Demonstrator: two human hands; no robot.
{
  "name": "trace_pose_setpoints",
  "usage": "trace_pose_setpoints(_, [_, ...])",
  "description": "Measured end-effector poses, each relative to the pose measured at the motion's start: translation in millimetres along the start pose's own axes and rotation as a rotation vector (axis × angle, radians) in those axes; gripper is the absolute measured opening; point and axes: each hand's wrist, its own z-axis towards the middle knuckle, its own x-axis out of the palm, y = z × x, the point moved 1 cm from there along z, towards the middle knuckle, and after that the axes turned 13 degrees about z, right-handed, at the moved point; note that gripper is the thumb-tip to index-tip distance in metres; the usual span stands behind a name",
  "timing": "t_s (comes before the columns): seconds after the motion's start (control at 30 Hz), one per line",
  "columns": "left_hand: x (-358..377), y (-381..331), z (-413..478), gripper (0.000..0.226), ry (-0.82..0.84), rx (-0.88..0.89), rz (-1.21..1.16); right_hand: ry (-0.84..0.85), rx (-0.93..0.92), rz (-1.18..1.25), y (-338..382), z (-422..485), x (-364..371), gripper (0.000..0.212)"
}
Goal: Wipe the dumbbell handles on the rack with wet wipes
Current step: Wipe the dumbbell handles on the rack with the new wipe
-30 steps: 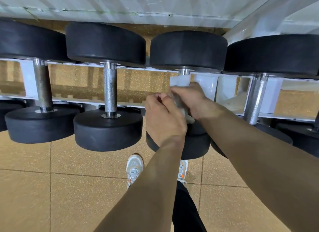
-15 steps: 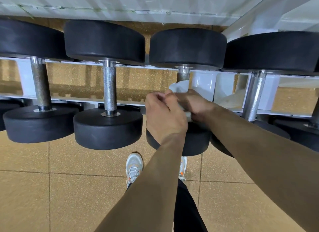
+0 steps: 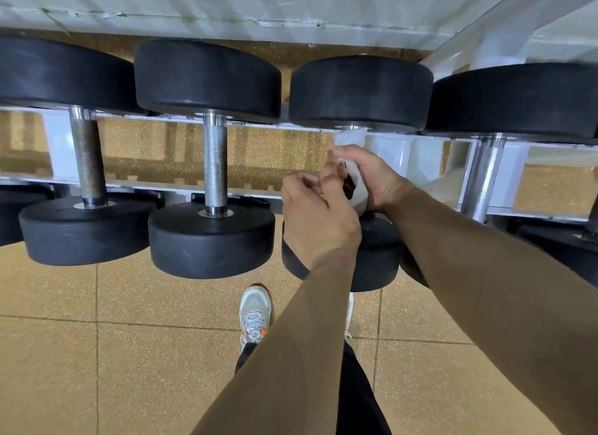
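Several black dumbbells lie across a white rack (image 3: 61, 150). The third dumbbell (image 3: 359, 91) has a white wet wipe (image 3: 351, 140) wrapped round its handle. My right hand (image 3: 375, 179) grips the wipe around that handle, which is mostly hidden under it. My left hand (image 3: 310, 208) sits just left of it, fingers curled and pinching the wipe's edge beside the handle. The bare knurled handles of the first dumbbell (image 3: 87, 156), the second dumbbell (image 3: 214, 163) and the fourth dumbbell (image 3: 482, 175) stand to either side.
Tan speckled floor tiles (image 3: 129, 353) lie below the rack. My shoe (image 3: 254, 315) and dark trouser leg (image 3: 356, 399) are under my arms. A white wall (image 3: 226, 4) runs behind the rack. A white frame post (image 3: 485, 23) rises at the upper right.
The wipe and my right hand have slid up the handle toward the far weight after dipping lower. My left hand has stayed beside it, its fingers now loosened slightly.
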Motion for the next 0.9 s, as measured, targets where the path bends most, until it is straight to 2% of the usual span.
trace_pose_setpoints(0.1, [-1.1,-0.6,0.7,0.022,0.009,-0.011,-0.006,0.014,0.072,-0.099,-6.7,-3.7,-5.9,0.026])
trace_pose_setpoints(0.17, [-0.7,-1.0,1.1,0.021,0.012,-0.016,0.0,-0.033,0.041,-0.204,-16.0,-10.5,-7.1,0.018])
trace_pose_setpoints(0.27, [-1.3,-1.9,1.2,0.02,0.015,-0.02,0.003,-0.32,-0.182,-0.423,-21.6,-17.5,9.0,0.016])
trace_pose_setpoints(0.33, [-1.1,-1.1,1.1,0.021,0.014,-0.006,0.016,-0.455,-0.277,-0.377,-14.5,-14.6,20.5,0.019])
trace_pose_setpoints(0.4, [-1.1,-0.7,1.6,0.021,0.007,0.007,0.019,-0.488,-0.343,-0.309,1.0,-11.7,32.7,0.025])
trace_pose_setpoints(0.47, [-0.9,-0.9,1.1,0.022,0.004,0.012,0.02,-0.421,-0.356,-0.23,14.0,-9.9,37.1,0.026])
trace_pose_setpoints(0.63, [0.1,0.1,1.1,0.026,-0.01,0.02,0.012,-0.06,-0.075,-0.069,3.8,1.9,4.5,0.038])
trace_pose_setpoints(0.7, [0.9,0.4,1.7,0.027,-0.002,0.01,0.01,-0.003,-0.021,-0.088,-8.3,2.7,-4.6,0.039])
trace_pose_setpoints(0.83, [0.8,-0.1,2.5,0.025,-0.005,0.009,0.023,0.036,0.09,-0.144,-16.3,-14.1,-7.2,0.03])
trace_pose_setpoints(0.9, [0.7,0.8,1.7,0.022,0.007,-0.007,0.026,-0.096,-0.032,-0.348,-12.4,-18.4,-2.5,0.021])
